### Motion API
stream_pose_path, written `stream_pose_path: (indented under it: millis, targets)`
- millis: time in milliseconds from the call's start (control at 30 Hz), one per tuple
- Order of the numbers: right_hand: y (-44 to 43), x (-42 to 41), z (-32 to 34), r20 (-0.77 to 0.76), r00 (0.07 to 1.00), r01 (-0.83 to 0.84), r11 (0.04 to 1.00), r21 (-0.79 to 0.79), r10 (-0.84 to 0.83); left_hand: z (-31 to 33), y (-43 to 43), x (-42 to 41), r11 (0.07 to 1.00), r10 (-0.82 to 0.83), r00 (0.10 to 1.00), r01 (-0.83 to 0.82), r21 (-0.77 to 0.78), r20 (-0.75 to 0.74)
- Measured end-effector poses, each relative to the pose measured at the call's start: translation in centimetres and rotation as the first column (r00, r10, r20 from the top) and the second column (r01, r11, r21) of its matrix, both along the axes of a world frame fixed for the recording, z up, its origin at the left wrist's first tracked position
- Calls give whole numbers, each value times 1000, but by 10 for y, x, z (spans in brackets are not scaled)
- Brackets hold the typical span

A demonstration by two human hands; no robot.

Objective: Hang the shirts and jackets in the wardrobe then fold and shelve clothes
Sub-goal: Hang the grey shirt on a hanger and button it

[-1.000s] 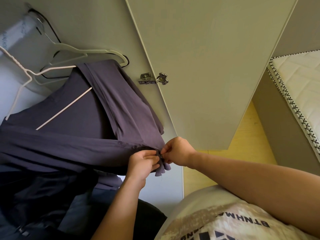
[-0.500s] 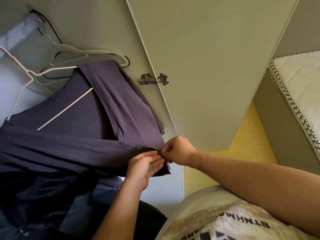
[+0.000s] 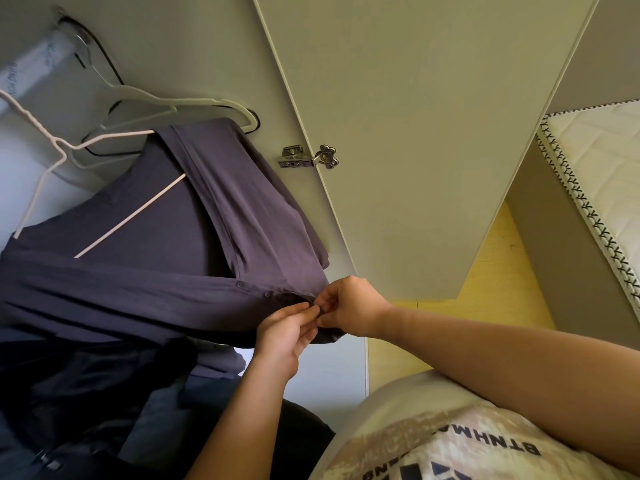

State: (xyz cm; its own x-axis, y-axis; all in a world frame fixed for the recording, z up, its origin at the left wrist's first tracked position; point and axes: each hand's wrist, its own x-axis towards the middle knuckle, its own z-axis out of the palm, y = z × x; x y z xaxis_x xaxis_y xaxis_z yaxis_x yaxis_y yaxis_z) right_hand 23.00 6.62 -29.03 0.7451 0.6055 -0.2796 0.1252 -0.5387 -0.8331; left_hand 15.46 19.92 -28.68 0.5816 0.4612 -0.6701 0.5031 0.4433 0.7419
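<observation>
At the far left the hanging rail (image 3: 31, 74) was blurred and cut by the frame, and the print on it could not be read. A pale wire hanger (image 3: 41, 178) carried the purple-grey shirt (image 3: 166, 237). Its hook ran off the left edge and much of its frame was hidden in the cloth. Below, dark garments (image 3: 69, 393) sank into shadow, their kind impossible to tell.

The shirt's buttoned front stretched rightward to the hands. The left hand (image 3: 280, 337) pinched the front strip from below. The right hand (image 3: 349, 306), fingertips touching the left's, pinched the same strip from above. Both grips were narrow, holding the cloth, and what lay between the fingertips was hidden.

Further right stood the open wardrobe door (image 3: 415, 133) with its metal hinge (image 3: 308, 157), then a mattress (image 3: 602, 168) cropped by the edge.
</observation>
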Motion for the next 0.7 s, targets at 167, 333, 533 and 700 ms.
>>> stream_pose_path:
  millis: [167, 333, 533, 700]
  targets:
    - [2, 0, -2, 45, 999, 21, 1000, -16, -20, -3, -1, 2, 1000, 2, 1000, -2, 4, 14]
    - [3, 2, -6, -13, 996, 90, 995, 31, -90, -3, 2, 1, 998, -41, 997, 38, 42, 65]
    - [4, 2, -6, -2, 998, 68, 998, 14, -68, -6, 1, 1, 993, -73, 996, 67, 99, 59]
    - [2, 0, -1, 88, 996, 22, 1000, -11, -21, -8, 0, 2, 995, -82, 994, 77, 65, 73]
